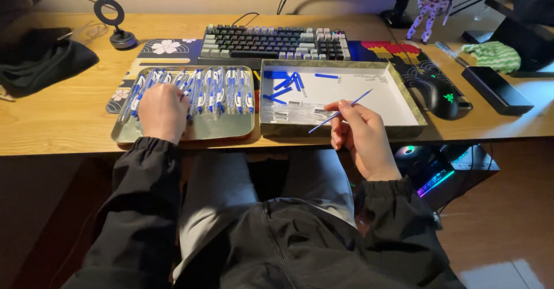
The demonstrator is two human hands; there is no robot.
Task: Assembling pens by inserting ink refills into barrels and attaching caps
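Between the thumb and fingertips of the right hand (360, 136) a thin blue pen refill (340, 111) was pinched, slanting up and to the right over the near wall of a shallow white box (404, 128). Inside that box lay several loose blue pen parts (287, 84) and a few clear ones near the front. On the other side, the left hand (163, 111) rested with its fingers curled down onto a row of blue-and-white pens (216, 90); whether they gripped one could not be told. Those pens lay side by side in a metal tray (222, 128) just left of the box. Both stood on a wooden desk (57, 121), with a keyboard (274, 40) behind them and a black mouse (441, 95) to the right.
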